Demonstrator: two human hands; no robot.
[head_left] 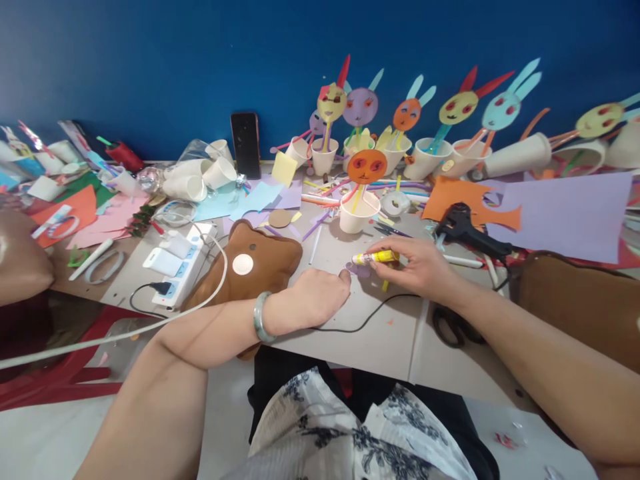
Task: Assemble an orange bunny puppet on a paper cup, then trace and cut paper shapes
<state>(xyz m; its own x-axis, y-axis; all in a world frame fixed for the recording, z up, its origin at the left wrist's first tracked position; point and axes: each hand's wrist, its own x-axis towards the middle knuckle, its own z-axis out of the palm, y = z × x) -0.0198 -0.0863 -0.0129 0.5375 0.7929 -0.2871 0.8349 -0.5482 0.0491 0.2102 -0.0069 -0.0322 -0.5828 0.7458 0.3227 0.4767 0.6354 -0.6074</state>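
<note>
In my right hand [413, 263] is a small yellow glue stick [383, 257], gripped between thumb and fingers and tilted toward the left. Its pale tip is just above a small purple paper piece [359, 269] on the table. My left hand [323, 295], with a jade bangle [261, 317] on the wrist, is curled on the table, thumb tip at the edge of that paper. Whether its hidden fingers hold anything cannot be seen. A paper cup [359, 212] with an orange paper face [367, 166] stands just beyond both hands.
Several paper-cup rabbits line the blue wall [165, 73]. A phone [245, 145] leans there. To the left are a brown cushion [273, 263] and a power strip [193, 260] with cables. On the right lie a black glue gun [463, 230], scissors [455, 327] and purple sheets [565, 207].
</note>
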